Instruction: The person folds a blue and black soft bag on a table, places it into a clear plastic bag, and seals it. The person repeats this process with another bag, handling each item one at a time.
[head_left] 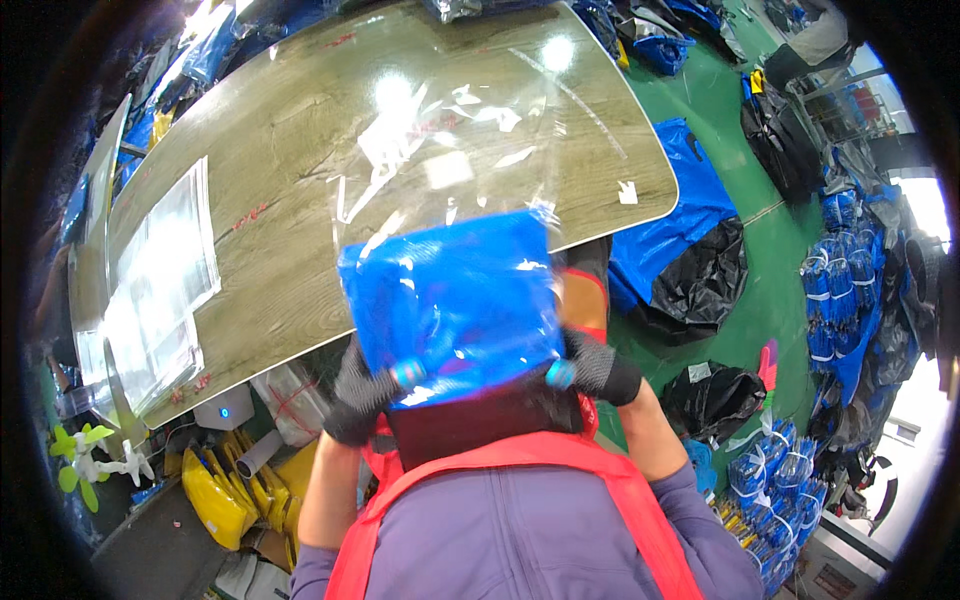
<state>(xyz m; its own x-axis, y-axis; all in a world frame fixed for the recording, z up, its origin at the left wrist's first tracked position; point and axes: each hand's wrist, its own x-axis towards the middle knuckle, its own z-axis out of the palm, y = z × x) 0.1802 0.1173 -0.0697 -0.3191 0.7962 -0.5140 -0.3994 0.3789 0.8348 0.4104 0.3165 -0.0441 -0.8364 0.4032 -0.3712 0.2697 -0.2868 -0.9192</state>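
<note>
A folded blue plastic bag or sheet (455, 305), partly blurred, hangs over the table's near edge in front of my body. Clear plastic film (500, 215) covers it and stretches past its far edge over the table; it looks like a transparent sleeve. My left hand (362, 395), in a dark knit glove with a blue thumb tip, grips the near left corner. Gloved the same way, my right hand (598, 368) grips the near right corner. Both thumbs lie on top, while the fingers underneath are hidden.
White scraps (448, 170) lie on the wood-pattern table (290, 130). Clear sleeves (165, 260) are stacked at its left. Blue and black sheeting (690, 235) lies on the green floor at right, near tied blue bundles (840, 280). Yellow pieces (215, 495) and a small fan (82, 465) stand lower left.
</note>
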